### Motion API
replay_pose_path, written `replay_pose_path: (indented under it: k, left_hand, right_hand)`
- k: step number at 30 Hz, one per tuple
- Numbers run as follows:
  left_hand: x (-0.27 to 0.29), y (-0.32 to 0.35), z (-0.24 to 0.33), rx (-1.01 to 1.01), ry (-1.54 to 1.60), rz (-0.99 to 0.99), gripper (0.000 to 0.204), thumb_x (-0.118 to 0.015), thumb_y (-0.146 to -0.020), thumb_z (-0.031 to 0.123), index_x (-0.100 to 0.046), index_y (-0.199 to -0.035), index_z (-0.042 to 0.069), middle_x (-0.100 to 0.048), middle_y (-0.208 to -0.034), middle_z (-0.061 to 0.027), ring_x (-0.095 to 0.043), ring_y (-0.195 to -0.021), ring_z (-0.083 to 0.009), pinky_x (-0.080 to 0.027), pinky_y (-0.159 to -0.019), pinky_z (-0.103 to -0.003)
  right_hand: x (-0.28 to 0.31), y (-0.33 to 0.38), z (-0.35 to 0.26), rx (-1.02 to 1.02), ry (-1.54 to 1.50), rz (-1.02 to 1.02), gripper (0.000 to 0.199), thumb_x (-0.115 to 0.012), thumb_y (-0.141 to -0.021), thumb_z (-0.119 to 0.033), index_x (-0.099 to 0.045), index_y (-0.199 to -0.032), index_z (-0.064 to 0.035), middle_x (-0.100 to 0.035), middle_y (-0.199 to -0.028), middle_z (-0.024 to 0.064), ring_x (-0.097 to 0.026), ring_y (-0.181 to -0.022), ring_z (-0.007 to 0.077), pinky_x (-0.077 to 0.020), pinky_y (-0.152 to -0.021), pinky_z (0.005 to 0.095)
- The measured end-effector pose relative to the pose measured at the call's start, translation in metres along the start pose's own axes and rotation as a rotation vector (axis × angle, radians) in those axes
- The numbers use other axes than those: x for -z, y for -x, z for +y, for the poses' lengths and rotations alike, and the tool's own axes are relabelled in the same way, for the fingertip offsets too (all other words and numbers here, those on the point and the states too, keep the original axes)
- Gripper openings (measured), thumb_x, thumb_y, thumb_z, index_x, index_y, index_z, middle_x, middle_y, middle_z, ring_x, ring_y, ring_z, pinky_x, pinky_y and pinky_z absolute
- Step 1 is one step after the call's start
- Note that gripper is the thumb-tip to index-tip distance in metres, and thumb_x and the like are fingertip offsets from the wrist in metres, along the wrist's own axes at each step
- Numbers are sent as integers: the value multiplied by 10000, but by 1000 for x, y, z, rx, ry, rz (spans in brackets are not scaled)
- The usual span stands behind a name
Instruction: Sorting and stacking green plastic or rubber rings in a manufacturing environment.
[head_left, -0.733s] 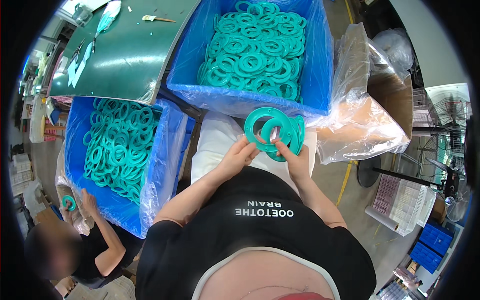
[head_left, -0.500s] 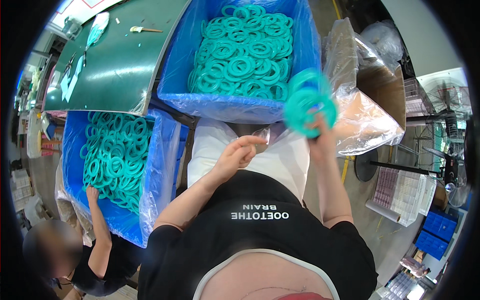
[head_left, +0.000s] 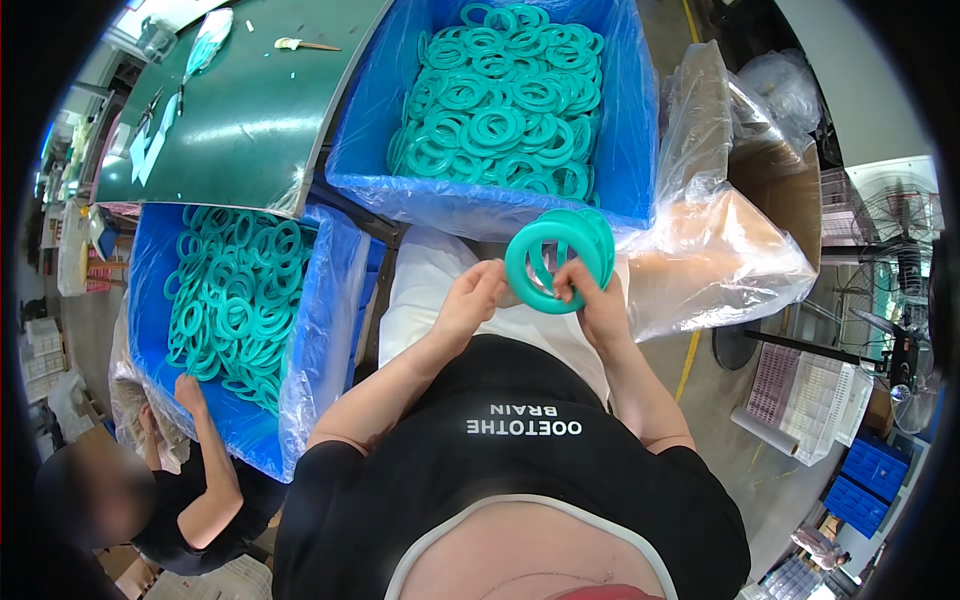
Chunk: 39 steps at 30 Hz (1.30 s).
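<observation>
My right hand is closed around a small bunch of teal rings, with fingers through the front ring's opening. Smooth and round, the rings overlap and are held over my lap. Just left of them is my left hand, its fingers pinched together near the front ring's edge. Whatever lies between those fingertips is too small to make out. Ahead of me, a blue bin lined with clear plastic carries a heap of loose teal rings.
A second blue bin of teal rings stands at the left, where a co-worker's hand reaches in. Far left is a green table with a brush. A plastic-lined cardboard box and a fan are at the right.
My right hand has brought the rings inward and left, from beside the bin to over my lap. The left hand's extended index finger has curled into a pinch.
</observation>
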<state>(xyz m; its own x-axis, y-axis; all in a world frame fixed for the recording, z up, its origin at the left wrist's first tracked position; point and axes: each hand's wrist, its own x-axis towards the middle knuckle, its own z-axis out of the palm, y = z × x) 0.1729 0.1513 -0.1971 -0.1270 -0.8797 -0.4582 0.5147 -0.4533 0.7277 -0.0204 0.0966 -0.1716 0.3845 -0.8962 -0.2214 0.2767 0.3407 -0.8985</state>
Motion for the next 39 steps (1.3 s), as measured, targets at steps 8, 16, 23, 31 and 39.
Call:
replay_pose_path:
  k: [8,16,23,31,39]
  left_hand:
    - [24,-6,1,361,125,-158,368,-405,-947,421,-506,-805,97,-366,-641,61,-244,-483,-12,-183,-406,-159]
    - [27,-2,3,505,208,-114,174,-456,-894,236,-513,-829,86,-418,-647,52,-279,-469,-25,-188,-391,-170]
    - [20,3,-3,54,-392,57,200,-450,-907,176,-575,-916,21,-539,-781,-2,-473,-716,-63,-392,-626,-216]
    - [16,2,13,-182,-386,-82,216,-449,-950,196,-595,-1005,48,-435,-652,72,-333,-528,-21,-278,-474,-200]
    - [7,6,28,127,-214,-126,349,-451,-960,312,-641,-994,21,-631,-796,-6,-526,-757,-92,-427,-742,-265]
  right_hand:
    - [-5,5,3,806,1213,-336,283,-801,-616,-291,-644,-806,-153,-620,-834,-8,-572,-795,197,-319,-856,462]
    - [1,9,-1,847,1033,-401,354,-791,-599,-370,-578,-752,-132,-553,-766,-28,-555,-744,177,-310,-838,460]
    - [12,10,23,338,84,147,91,-579,-868,-103,-558,-896,-20,-549,-770,26,-504,-716,106,-378,-639,217]
    - [20,16,22,-299,59,113,298,-714,-782,-208,-625,-942,26,-569,-728,-1,-453,-582,65,-342,-545,224]
    - [15,14,-1,-306,424,-162,322,-716,-765,-206,-638,-977,23,-619,-798,19,-541,-735,86,-423,-656,240]
